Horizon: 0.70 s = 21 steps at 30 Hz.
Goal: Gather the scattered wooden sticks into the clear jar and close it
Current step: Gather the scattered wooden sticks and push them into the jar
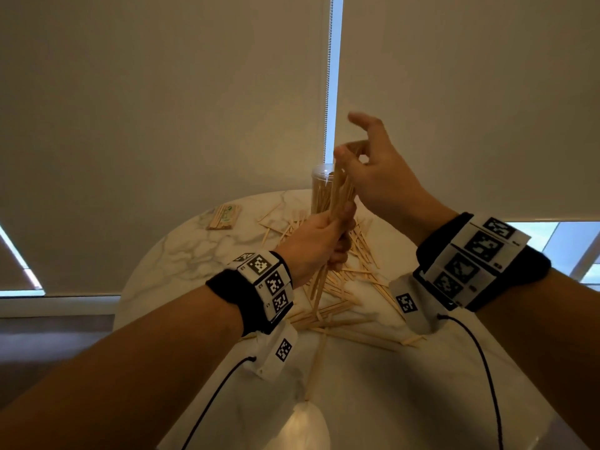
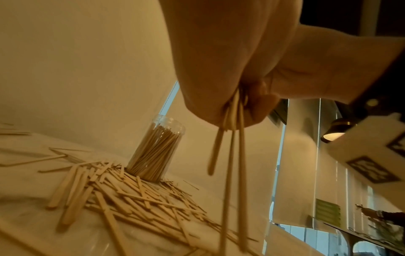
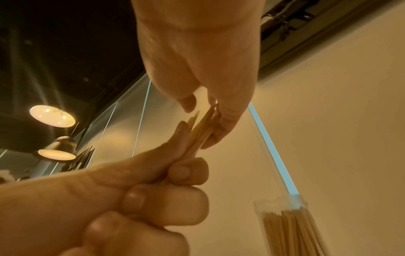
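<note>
Office or café-like interior: round marble table (image 1: 181, 251), roller blinds (image 1: 162, 125), pendant lamps (image 3: 52, 116), dark open ceiling (image 3: 65, 43).

Round marble table (image 1: 181, 254) with scattered sticks (image 1: 341, 287), open jar (image 1: 319, 193), packet (image 1: 224, 217)

Loose sticks (image 1: 344, 287) heaped against jar (image 1: 319, 193).

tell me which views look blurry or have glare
Head view: dim and warm, the window gap blown out, edges bowed by the wide lens. Left wrist view: the held sticks smear with motion blur; the jar stays fairly sharp. Right wrist view: ceiling lamp flares; the left hand is soft.
</note>
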{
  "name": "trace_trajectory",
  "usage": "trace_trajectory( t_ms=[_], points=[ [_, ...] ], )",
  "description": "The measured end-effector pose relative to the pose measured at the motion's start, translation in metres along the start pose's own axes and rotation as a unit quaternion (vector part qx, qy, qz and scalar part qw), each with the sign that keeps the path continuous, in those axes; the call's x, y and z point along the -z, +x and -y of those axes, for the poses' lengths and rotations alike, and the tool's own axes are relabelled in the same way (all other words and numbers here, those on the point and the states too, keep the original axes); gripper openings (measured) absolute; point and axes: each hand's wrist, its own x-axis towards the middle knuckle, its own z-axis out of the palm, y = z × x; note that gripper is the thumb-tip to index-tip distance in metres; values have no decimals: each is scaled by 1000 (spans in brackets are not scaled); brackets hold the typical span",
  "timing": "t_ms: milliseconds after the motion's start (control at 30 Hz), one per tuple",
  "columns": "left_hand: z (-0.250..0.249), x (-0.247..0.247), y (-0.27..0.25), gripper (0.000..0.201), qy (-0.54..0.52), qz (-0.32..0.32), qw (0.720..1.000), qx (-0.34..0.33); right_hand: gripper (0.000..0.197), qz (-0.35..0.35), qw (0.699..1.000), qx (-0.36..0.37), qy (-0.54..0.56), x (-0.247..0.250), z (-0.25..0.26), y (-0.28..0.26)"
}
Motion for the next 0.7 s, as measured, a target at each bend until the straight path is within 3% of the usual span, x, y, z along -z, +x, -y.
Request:
trace_trajectory(
  t_ms=[67, 100, 200, 267, 333, 433, 500, 600, 633, 700],
  points=[
    [0, -5, -1, 41, 7, 13, 1000, -4, 23, 1, 998, 16, -59, 2, 3, 4],
    [0, -6, -1, 41, 8, 14, 1000, -5, 21, 5, 997, 20, -80, 2, 4, 5],
    [-3, -8, 0, 41, 0, 3, 1000, -13, 32, -2, 989, 28, -145, 7, 7, 5],
    [-6, -8, 1, 41, -9, -12, 1000, -16, 35, 42, 986, 10, -158, 7, 10, 1],
    [-8, -5, 1, 41, -23, -40, 999, -18, 36, 45, 990, -2, -132, 4, 8, -4],
    [-14, 5, 3, 32, -91, -107, 990, -7, 52, 29, 997, -38, -69, 5, 5, -16],
    [-18, 14, 6, 25, -160, -153, 975, -4, 59, 98, 989, -102, -48, 4, -1, -32],
    [-20, 22, 9, 20, -224, -199, 954, -26, 76, 282, 927, -233, -87, -10, -19, -59],
    [-19, 22, 9, 20, -228, -206, 951, -31, 75, 311, 908, -271, -71, -17, -25, -65],
    [-15, 18, 10, 19, -233, -212, 948, -33, 60, 291, 907, -304, 7, -29, -34, -69]
  ],
)
